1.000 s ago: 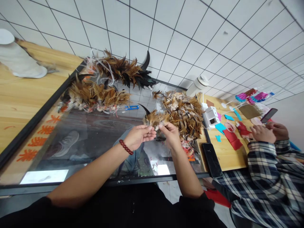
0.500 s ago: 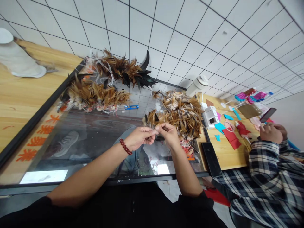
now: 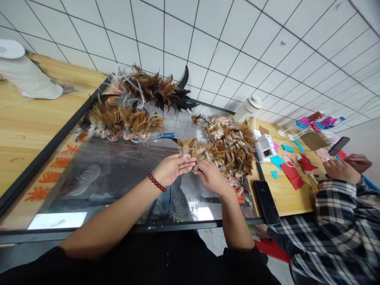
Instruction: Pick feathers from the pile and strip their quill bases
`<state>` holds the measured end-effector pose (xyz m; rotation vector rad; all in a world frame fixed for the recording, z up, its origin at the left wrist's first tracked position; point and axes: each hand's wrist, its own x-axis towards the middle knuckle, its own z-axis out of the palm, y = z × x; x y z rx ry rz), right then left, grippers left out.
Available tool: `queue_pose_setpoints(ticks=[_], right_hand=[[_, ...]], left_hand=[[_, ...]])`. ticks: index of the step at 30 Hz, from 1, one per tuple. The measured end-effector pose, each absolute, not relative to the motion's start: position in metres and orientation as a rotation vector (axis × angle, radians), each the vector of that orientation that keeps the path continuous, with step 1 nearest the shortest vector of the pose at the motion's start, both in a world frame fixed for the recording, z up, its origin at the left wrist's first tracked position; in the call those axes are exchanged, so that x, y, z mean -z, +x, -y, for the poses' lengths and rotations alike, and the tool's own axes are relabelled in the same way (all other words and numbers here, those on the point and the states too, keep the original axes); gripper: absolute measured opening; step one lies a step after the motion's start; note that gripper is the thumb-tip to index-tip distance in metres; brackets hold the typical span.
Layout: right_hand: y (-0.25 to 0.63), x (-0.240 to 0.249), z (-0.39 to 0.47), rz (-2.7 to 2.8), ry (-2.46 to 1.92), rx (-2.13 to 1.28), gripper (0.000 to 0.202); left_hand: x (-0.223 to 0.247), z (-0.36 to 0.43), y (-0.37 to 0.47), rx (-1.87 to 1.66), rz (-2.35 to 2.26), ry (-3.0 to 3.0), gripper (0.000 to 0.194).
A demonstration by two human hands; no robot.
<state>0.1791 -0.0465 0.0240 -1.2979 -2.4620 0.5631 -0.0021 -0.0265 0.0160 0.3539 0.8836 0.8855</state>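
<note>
My left hand, with a red bead bracelet on its wrist, is palm up. Its thumb presses on the fingers, whose tips reach toward the other hand. My right hand is pinched closed just to the right. What lies between either hand's fingertips is too small to make out. Right behind the fingertips are brown feathers, with a long dark feather pointing left; I cannot tell whether these are held. A large heap of brown feathers lies beyond my right hand.
On the glass-topped table lie a feather bundle, a darker feather bundle and blue thread snips. A white bottle, a white power strip and a black phone are rightward. A co-worker's hands hold a phone.
My hands have come slightly apart; the left fingers have straightened and turned palm up, the right has curled over. A long dark feather now shows left of the brown feathers. The view shifted slightly.
</note>
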Motion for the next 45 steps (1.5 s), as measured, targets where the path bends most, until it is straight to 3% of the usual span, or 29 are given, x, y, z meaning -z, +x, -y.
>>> queue_pose_setpoints(ticks=[7,16,20,32,40,45], right_hand=[[0.175,-0.020,0.044,2.258,-1.197,-0.319,0.034],[0.178,-0.015,0.044,2.169,-1.329,-0.180,0.032],[0.194,-0.017,0.038,1.858,-1.494,-0.050,0.025],[0.183,-0.015,0.042,2.043,-1.952,-0.441,0.015],[0.191,-0.023,0.038,1.296,-1.414,-1.316,0.023],[0.174,-0.019,0.038,1.288,-1.226,-1.316,0.017]], left_hand=[[-0.005,0.031,0.004,-0.836,-0.939,0.477,0.013],[-0.005,0.030,0.002,-0.726,-0.956,0.858,0.025],[-0.009,0.027,0.000,-0.851,-0.933,0.696,0.016],[-0.017,0.024,0.002,-1.079,-0.961,0.370,0.008],[-0.017,0.028,0.004,-0.997,-0.959,0.420,0.011],[-0.016,0.035,0.007,-0.848,-0.924,0.443,0.013]])
